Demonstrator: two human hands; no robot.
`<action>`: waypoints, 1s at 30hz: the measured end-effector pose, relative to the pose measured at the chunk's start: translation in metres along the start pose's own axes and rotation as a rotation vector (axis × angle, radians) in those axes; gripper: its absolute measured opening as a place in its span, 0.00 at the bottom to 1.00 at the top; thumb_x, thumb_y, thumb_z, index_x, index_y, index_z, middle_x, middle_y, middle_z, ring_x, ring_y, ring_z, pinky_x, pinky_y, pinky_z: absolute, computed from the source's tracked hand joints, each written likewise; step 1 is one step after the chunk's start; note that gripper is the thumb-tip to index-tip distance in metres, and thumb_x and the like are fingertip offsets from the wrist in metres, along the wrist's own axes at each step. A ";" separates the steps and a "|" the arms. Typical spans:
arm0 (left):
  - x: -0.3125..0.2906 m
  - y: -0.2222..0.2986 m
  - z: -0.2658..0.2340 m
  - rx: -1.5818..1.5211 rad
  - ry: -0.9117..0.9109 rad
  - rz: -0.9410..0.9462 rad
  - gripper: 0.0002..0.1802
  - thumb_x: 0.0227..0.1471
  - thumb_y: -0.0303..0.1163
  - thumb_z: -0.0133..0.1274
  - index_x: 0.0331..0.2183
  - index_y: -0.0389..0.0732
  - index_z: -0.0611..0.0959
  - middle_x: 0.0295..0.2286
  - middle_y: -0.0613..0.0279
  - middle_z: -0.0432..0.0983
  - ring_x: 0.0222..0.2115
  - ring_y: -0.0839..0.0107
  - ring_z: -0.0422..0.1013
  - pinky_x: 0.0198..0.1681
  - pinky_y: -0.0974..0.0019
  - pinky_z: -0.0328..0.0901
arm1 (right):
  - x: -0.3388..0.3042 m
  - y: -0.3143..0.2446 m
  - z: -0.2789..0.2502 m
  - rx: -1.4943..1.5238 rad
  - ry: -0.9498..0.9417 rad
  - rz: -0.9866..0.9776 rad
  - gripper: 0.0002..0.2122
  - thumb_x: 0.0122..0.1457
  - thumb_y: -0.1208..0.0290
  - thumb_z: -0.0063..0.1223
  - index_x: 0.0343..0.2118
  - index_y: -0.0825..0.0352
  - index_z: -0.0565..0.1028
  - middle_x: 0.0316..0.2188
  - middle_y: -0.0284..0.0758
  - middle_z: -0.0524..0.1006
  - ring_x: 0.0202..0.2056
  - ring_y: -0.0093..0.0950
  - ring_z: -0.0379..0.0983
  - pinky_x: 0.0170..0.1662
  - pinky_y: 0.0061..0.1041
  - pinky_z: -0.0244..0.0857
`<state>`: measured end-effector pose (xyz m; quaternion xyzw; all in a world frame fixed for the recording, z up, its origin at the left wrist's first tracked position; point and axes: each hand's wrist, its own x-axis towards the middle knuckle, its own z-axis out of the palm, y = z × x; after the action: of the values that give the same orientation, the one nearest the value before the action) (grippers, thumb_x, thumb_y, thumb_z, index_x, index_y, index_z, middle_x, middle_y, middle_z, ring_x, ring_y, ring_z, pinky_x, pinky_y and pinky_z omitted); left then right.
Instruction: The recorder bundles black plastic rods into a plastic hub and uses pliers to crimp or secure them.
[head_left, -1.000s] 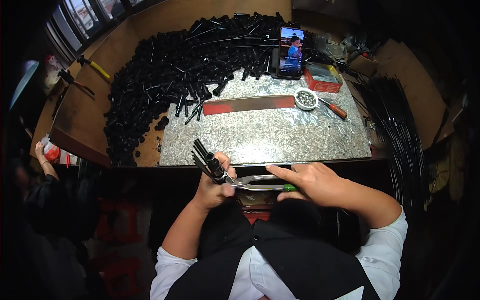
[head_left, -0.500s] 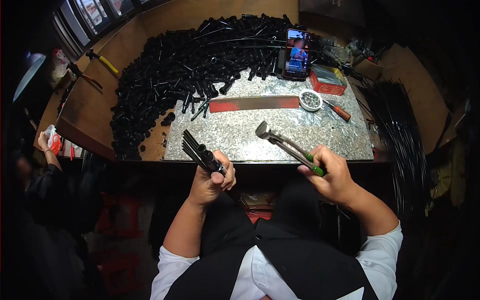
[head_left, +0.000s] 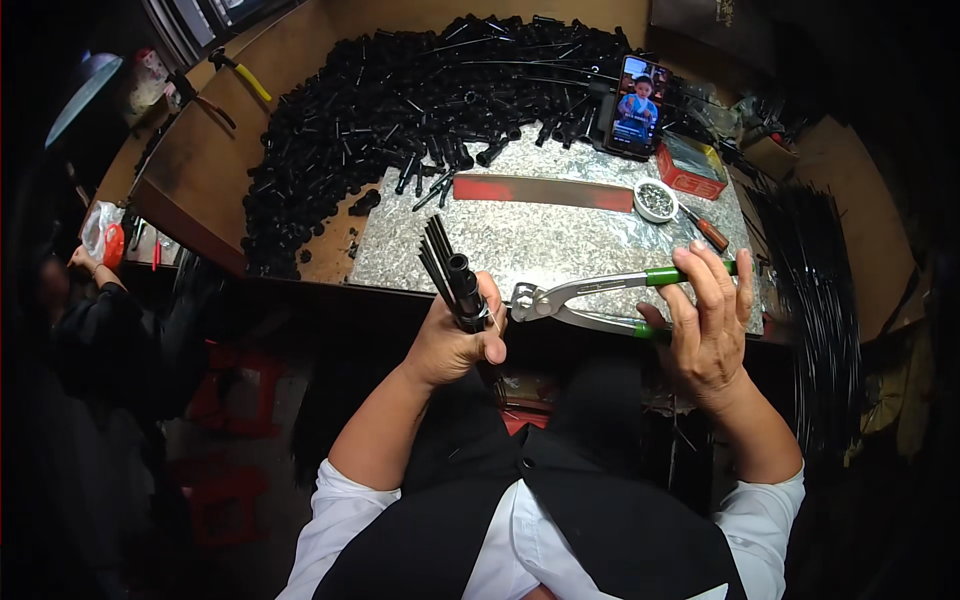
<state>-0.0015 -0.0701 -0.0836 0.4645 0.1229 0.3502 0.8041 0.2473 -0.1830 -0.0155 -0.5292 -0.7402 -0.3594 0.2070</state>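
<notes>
Gripped upright in my left hand [head_left: 455, 345] are a black tubular part [head_left: 462, 282] and several thin black rods [head_left: 434, 252], fingers wrapped round them. A fine wire shows beside the tube, near my fingers. My right hand [head_left: 708, 325] holds end-cutting pincers [head_left: 550, 300] by their green handles, which are spread apart. Its fingers lie along the upper handle, with the thumb by the lower one. The pincers' metal head sits close to the tube's side, next to my left fingers; whether the jaws touch anything I cannot tell.
Black tubular parts [head_left: 370, 110] are heaped behind a speckled stone slab [head_left: 420, 240]. On the slab lie a red-and-brown strip [head_left: 540, 192], a white bowl [head_left: 655, 201] of small metal pieces and a screwdriver [head_left: 710, 233]. A phone [head_left: 636, 105], red box [head_left: 692, 168] and long black rods [head_left: 815, 290] stand rightward. Another person's hand [head_left: 88, 262] is far left.
The pincers have swung leftward to the tube, and their handles have opened wide. My left hand has moved slightly right with the tube and rods. The view has shifted a little.
</notes>
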 end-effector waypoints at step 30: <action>0.006 -0.021 0.019 0.333 0.442 0.401 0.25 0.33 0.30 0.71 0.27 0.42 0.68 0.21 0.76 0.61 0.22 0.86 0.59 0.25 0.80 0.57 | -0.028 -0.043 0.029 0.789 -0.345 0.262 0.16 0.37 0.81 0.59 0.28 0.67 0.62 0.28 0.42 0.64 0.29 0.39 0.66 0.31 0.33 0.61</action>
<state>0.0217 -0.0855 -0.0902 0.5170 0.2560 0.5686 0.5863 0.2192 -0.1865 -0.0669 -0.5511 -0.7711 0.0729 0.3104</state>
